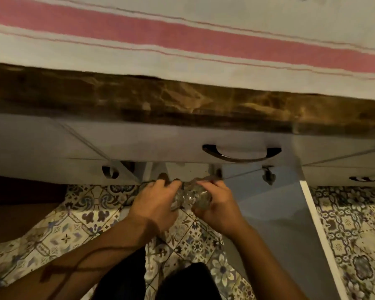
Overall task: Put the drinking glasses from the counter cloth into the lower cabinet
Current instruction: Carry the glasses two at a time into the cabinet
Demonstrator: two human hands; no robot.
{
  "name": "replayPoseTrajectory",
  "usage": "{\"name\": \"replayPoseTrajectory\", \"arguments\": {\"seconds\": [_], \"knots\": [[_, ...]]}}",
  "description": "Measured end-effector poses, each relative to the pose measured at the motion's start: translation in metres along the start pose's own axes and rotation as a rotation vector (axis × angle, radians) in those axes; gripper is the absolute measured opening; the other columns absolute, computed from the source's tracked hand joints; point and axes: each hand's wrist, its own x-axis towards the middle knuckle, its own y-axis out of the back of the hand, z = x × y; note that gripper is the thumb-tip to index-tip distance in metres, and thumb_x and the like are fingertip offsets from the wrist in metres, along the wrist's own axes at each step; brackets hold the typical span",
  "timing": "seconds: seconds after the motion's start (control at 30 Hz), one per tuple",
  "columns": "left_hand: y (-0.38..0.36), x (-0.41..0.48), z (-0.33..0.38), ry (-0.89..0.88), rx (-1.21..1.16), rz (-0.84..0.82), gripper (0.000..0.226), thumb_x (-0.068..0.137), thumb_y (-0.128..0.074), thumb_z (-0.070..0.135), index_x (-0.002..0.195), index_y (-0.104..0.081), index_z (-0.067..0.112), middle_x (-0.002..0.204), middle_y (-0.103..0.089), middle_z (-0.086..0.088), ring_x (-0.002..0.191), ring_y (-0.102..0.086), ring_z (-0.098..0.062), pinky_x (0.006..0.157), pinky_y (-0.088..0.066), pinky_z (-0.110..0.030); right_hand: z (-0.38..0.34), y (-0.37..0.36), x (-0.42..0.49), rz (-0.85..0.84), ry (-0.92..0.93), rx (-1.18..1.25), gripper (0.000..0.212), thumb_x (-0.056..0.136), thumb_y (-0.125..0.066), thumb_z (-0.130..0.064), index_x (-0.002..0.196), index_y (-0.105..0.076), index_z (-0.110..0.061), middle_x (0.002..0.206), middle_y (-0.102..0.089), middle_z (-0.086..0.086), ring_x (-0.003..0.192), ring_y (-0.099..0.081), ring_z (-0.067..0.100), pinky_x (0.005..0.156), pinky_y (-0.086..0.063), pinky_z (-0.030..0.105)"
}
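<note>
I look straight down past the counter edge. A white cloth (182, 29) with a broad pink stripe lies on the dark marbled counter (139, 100); no glasses show on the part in view. Below, my left hand (156, 202) and my right hand (219, 204) are side by side at the mouth of the lower cabinet (178, 169). Clear drinking glasses (191, 197) lie between them, bases toward me. The right hand grips a glass. The left hand's fingers curl against the glass beside it. The cabinet's inside is dark and mostly hidden under the drawer front.
A grey drawer with a dark curved handle (241, 153) sits right above my hands. The open cabinet door (290, 213) swings out to the right of my right hand. Another door with a handle (109, 171) is at left. Patterned floor tiles (74, 224) and my dark trouser legs (188, 282) lie below.
</note>
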Motion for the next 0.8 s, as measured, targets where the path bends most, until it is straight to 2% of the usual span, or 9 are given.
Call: {"name": "replayPoseTrajectory", "arguments": {"seconds": [0.1, 0.13, 0.23, 0.3, 0.43, 0.5, 0.57, 0.67, 0.8], "knots": [[-0.038, 0.029, -0.014, -0.024, 0.0, 0.038, 0.037, 0.086, -0.058, 0.037, 0.121, -0.052, 0.028, 0.117, -0.056, -0.005, 0.103, -0.06, -0.028, 0.081, -0.052, -0.037, 0.035, -0.033, 0.023, -0.085, -0.026, -0.002, 0.023, 0.077, -0.078, -0.033, 0.093, -0.073, -0.018, 0.091, -0.073, -0.001, 0.086, -0.065, 0.016, 0.076, -0.055, 0.038], [-0.055, 0.041, -0.021, -0.019, -0.008, 0.049, 0.036, 0.085, -0.059, 0.039, 0.119, -0.054, 0.028, 0.116, -0.058, -0.005, 0.101, -0.061, -0.028, 0.078, -0.054, -0.036, 0.048, -0.044, 0.03, -0.071, -0.01, -0.007, 0.026, 0.078, -0.078, -0.037, 0.093, -0.073, -0.017, 0.089, -0.073, -0.001, 0.082, -0.066, 0.014, 0.075, -0.055, 0.037], [-0.107, 0.091, -0.046, -0.081, 0.031, 0.125, 0.055, 0.084, -0.062, 0.045, 0.134, -0.046, 0.03, 0.131, -0.048, -0.008, 0.111, -0.056, -0.029, 0.085, -0.05, -0.034, 0.093, -0.083, 0.054, 0.011, 0.023, -0.048, 0.057, 0.069, -0.075, -0.044, 0.12, -0.065, -0.02, 0.113, -0.063, 0.004, 0.101, -0.059, 0.015, 0.087, -0.049, 0.024], [-0.132, 0.131, -0.059, -0.028, 0.052, 0.123, 0.06, 0.084, -0.066, 0.04, 0.138, -0.041, 0.03, 0.137, -0.043, -0.007, 0.115, -0.053, -0.03, 0.089, -0.046, -0.033, 0.124, -0.104, 0.08, 0.031, 0.034, -0.038, 0.068, 0.062, -0.074, -0.041, 0.126, -0.062, -0.02, 0.117, -0.057, 0.007, 0.104, -0.059, 0.019, 0.087, -0.043, 0.017], [-0.173, 0.199, -0.086, -0.043, 0.134, 0.249, 0.052, 0.078, -0.069, 0.028, 0.124, -0.045, 0.032, 0.124, -0.044, -0.002, 0.104, -0.06, -0.028, 0.072, -0.049, -0.034, 0.184, -0.145, 0.131, 0.028, 0.076, -0.132, 0.071, 0.065, -0.087, -0.028, 0.129, -0.058, -0.024, 0.115, -0.052, 0.003, 0.101, -0.058, 0.02, 0.086, -0.046, 0.024], [-0.187, 0.229, -0.105, -0.091, 0.139, 0.281, 0.055, 0.076, -0.07, 0.03, 0.125, -0.045, 0.031, 0.123, -0.044, -0.001, 0.104, -0.059, -0.027, 0.074, -0.053, -0.035, 0.205, -0.158, 0.152, 0.078, 0.111, -0.122, 0.071, 0.066, -0.088, -0.029, 0.13, -0.058, -0.022, 0.112, -0.05, -0.001, 0.098, -0.055, 0.015, 0.081, -0.044, 0.02], [-0.193, 0.253, -0.12, -0.084, 0.089, 0.297, 0.051, 0.077, -0.072, 0.03, 0.122, -0.05, 0.027, 0.119, -0.049, -0.001, 0.099, -0.058, -0.025, 0.072, -0.049, -0.03, 0.22, -0.169, 0.17, 0.104, 0.139, -0.107, 0.068, 0.067, -0.088, -0.024, 0.129, -0.059, -0.022, 0.112, -0.048, -0.002, 0.097, -0.053, 0.012, 0.077, -0.041, 0.017], [-0.196, 0.279, -0.129, -0.02, -0.015, 0.336, 0.055, 0.07, -0.082, 0.028, 0.117, -0.055, 0.025, 0.111, -0.053, -0.003, 0.094, -0.057, -0.022, 0.068, -0.046, -0.029, 0.237, -0.178, 0.193, 0.139, 0.119, -0.109, 0.068, 0.069, -0.086, -0.018, 0.131, -0.057, -0.021, 0.116, -0.047, 0.0, 0.1, -0.049, 0.011, 0.08, -0.04, 0.019], [-0.214, 0.307, -0.136, 0.043, -0.061, 0.37, 0.063, 0.067, -0.085, 0.024, 0.122, -0.056, 0.027, 0.11, -0.051, -0.002, 0.096, -0.057, -0.022, 0.07, -0.048, -0.03, 0.26, -0.183, 0.214, 0.177, 0.097, -0.119, 0.075, 0.066, -0.086, -0.017, 0.135, -0.055, -0.018, 0.12, -0.046, 0.002, 0.103, -0.051, 0.013, 0.083, -0.045, 0.024]]}}
